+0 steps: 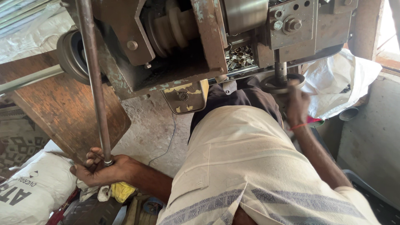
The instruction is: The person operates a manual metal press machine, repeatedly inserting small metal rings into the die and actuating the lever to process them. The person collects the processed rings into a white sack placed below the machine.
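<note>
Left hand [98, 168] is wrapped tight around the bottom end of a long steel rod [95, 79], which runs up past the belt pulley [71, 52] into the machine [179, 46], a grip low on the rod that looks chosen for leverage. Right hand [296, 104] reaches up under the press head to the round die plate [283, 82] below the vertical shaft [280, 70]; fingers appear closed there, though what they pinch cannot be told. Small metal rings [239, 56] sit heaped in the tray just beside that shaft, near the right hand; a white sack [35, 187] lies by the left.
</note>
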